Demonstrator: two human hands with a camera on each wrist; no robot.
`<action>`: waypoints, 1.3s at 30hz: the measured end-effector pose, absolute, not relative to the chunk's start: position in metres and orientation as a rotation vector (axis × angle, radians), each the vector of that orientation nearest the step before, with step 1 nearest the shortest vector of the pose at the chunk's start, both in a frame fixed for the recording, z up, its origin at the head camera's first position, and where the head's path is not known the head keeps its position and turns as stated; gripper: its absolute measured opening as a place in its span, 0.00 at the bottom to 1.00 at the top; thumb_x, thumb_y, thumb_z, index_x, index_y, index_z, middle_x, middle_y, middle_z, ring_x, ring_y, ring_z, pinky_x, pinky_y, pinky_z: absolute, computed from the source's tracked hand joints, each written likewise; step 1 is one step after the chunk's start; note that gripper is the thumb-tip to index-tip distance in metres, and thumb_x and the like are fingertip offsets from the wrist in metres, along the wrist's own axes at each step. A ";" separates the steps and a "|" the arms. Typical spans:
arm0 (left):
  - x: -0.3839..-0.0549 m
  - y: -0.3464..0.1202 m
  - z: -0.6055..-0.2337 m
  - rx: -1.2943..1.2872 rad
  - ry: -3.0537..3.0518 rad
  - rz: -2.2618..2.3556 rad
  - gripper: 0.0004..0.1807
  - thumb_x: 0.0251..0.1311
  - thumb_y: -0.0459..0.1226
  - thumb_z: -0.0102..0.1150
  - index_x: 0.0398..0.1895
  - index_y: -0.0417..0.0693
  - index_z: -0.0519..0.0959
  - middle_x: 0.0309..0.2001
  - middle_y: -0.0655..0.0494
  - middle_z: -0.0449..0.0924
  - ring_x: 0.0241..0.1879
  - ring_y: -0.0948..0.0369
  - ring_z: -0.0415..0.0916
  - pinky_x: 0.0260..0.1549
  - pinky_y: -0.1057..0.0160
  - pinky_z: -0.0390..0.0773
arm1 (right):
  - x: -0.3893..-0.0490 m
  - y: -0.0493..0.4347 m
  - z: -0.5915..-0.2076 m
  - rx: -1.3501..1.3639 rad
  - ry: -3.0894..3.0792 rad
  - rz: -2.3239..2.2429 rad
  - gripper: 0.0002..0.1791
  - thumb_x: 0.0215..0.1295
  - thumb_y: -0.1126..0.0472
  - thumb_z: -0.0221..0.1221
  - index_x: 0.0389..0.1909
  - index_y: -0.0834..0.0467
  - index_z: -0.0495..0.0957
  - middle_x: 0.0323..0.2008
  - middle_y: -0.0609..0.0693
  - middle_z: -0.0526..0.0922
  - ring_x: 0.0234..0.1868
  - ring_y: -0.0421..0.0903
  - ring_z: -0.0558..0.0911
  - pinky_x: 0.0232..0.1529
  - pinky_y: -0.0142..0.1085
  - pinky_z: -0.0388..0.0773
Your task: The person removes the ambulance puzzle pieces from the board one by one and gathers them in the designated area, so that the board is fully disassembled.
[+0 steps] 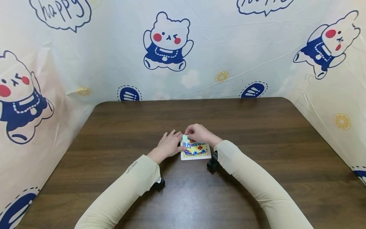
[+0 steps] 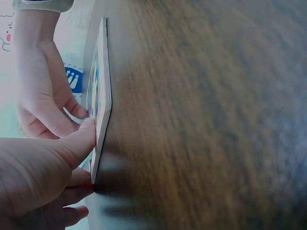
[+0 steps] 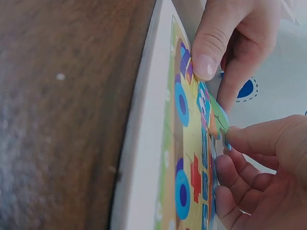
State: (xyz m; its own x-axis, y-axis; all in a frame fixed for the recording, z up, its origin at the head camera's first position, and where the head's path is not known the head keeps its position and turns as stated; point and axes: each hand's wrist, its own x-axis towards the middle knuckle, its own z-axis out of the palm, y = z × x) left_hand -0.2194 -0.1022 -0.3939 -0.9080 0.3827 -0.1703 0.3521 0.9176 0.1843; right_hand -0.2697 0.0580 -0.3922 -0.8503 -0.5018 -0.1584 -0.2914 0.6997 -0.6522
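A small jigsaw puzzle board [image 1: 195, 158] with a white rim lies flat on the table, its picture a yellow ambulance with a red cross and blue wheels. My left hand [image 1: 169, 144] rests at the board's left edge, fingers stretched out and the thumb on the picture's left side. At the upper left corner, my right hand [image 1: 200, 133] pinches a green and blue puzzle piece [image 3: 221, 122] between thumb and fingers. In the right wrist view that piece stands tilted up from the picture. The right hand hides part of the picture's top.
The brown wooden table [image 1: 114, 133] extends around the board on all sides. A pale curtain [image 1: 108, 47] printed with cartoon bears hangs behind and beside it. Small black devices [image 1: 212, 163] are worn at both wrists.
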 end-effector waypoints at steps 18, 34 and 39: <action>-0.219 -0.101 -0.391 0.561 2.903 0.202 0.30 0.63 0.48 0.52 0.64 0.41 0.66 0.64 0.47 0.62 0.66 0.47 0.50 0.61 0.42 0.47 | -0.269 0.058 -0.393 -0.572 2.583 -0.941 0.04 0.63 0.67 0.57 0.37 0.59 0.79 0.30 0.48 0.77 0.33 0.45 0.74 0.38 0.34 0.73; -0.218 -0.102 -0.393 0.584 2.907 0.196 0.29 0.64 0.47 0.51 0.64 0.40 0.65 0.65 0.47 0.62 0.66 0.47 0.50 0.61 0.44 0.49 | -0.271 0.065 -0.397 -0.705 2.615 -0.995 0.02 0.59 0.68 0.60 0.32 0.59 0.77 0.27 0.48 0.77 0.30 0.44 0.74 0.35 0.34 0.72; -0.217 -0.103 -0.395 0.633 2.917 0.188 0.29 0.66 0.46 0.49 0.64 0.39 0.65 0.65 0.45 0.61 0.66 0.48 0.52 0.61 0.46 0.51 | -0.270 0.066 -0.399 -0.715 2.680 -0.969 0.03 0.58 0.66 0.62 0.30 0.60 0.77 0.27 0.47 0.77 0.29 0.43 0.75 0.34 0.33 0.73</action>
